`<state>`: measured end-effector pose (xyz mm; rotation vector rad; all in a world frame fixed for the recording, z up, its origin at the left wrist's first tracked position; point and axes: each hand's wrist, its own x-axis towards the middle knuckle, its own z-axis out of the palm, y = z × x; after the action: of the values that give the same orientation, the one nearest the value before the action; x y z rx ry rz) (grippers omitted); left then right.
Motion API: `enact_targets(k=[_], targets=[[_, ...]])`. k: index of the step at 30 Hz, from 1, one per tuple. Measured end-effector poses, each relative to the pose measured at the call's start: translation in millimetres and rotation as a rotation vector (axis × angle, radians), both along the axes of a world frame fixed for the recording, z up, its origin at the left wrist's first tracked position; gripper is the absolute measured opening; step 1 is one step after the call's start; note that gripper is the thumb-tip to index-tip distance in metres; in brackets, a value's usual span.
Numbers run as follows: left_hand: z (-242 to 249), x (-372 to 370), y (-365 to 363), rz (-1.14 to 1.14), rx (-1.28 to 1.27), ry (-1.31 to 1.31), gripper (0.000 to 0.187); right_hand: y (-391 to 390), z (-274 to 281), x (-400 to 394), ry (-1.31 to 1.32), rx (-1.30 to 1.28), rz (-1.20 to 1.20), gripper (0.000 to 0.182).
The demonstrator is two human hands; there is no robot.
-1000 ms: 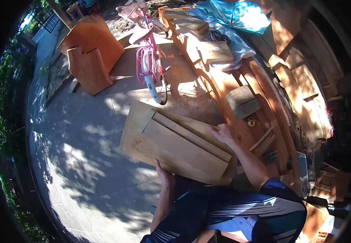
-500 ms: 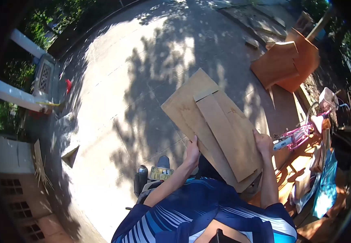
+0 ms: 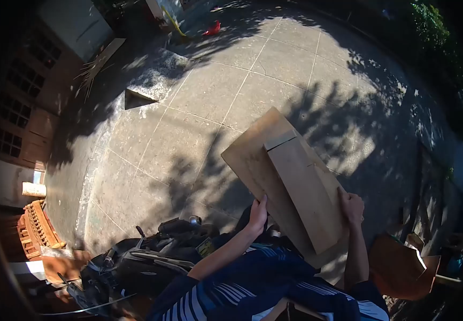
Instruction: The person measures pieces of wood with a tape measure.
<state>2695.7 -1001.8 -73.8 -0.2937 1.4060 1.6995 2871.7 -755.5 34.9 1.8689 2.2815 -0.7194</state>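
Note:
A large flat wooden board (image 3: 247, 155) is held in front of my body, tilted, with a narrower wooden piece (image 3: 302, 192) lying on top of it. At the board's left edge is my left hand (image 3: 258, 214), thumb on the upper face and fingers hidden beneath. My right hand (image 3: 352, 207) grips the right edge, its fingers curled around the side. Both hands are closed on the board. The far end of the board points away from me over the paved ground.
A motorbike (image 3: 140, 262) stands close on my left. Brown wooden sheets (image 3: 402, 267) lie at the lower right. Orange-brown carved wood (image 3: 39, 230) is at the far left, near a wall with windows. A red object (image 3: 212, 28) lies on the pavement (image 3: 188, 134) ahead.
The view has turned left, bringing the motorbike and carved wood into sight, while the pink bicycle has left it. Both hands still hold the board with the narrower piece on it.

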Motion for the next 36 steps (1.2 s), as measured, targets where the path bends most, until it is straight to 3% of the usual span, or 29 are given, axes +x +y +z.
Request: enact_targets(k=[8, 11, 12, 15, 22, 29, 36], targets=[[-53, -238, 63, 0.282, 0.039, 0.013, 0.048, 135, -56, -293, 0.004, 0.145, 0.343, 0.076], [-3, -331, 80, 0.327, 0.061, -0.066, 0.051, 177, -68, -397, 0.086, 0.226, 0.491, 0.075], [-77, -358, 82, 0.285, -0.171, 0.013, 0.053, 187, -67, -438, 0.061, 0.207, 0.528, 0.075], [-27, -457, 100, 0.362, 0.012, -0.021, 0.054, 202, -40, -571, 0.052, 0.177, 0.616, 0.073], [-45, -710, 159, 0.521, 0.001, -0.034, 0.046, 261, -27, -883, 0.096, 0.175, 0.773, 0.074], [-8, -971, 155, 0.606, -0.050, -0.022, 0.054, 259, -19, -1165, 0.120, 0.120, 0.839, 0.075], [-37, -1241, 119, 0.627, 0.003, -0.004, 0.055, 222, -32, -1439, 0.184, 0.124, 0.823, 0.077]])
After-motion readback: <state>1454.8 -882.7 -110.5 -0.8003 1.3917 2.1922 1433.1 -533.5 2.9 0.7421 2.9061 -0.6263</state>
